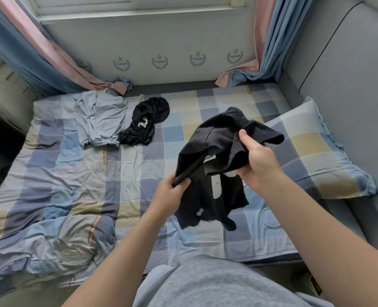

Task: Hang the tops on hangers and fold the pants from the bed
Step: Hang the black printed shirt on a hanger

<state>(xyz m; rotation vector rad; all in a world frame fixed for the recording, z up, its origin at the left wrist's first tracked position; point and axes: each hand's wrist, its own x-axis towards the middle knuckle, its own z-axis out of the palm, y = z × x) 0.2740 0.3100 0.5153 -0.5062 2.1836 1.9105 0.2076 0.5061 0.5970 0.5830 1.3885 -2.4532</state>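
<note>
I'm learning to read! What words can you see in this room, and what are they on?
"Voyager", as best it reads: each crest on the wall panel.
White label in the black top: partly hidden, cannot be read.
Brown letters on the quilt strips: too blurred to read.

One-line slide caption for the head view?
Left hand holds a dark hanger inside a black top gripped by the right hand; blue pants and a black garment lie on the bed.

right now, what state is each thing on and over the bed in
black top, bunched, held in the air
left hand, grips a dark bar, likely a hanger
right hand, grips the top
light blue pants, lying unfolded, crumpled
black garment, lying bunched
</note>
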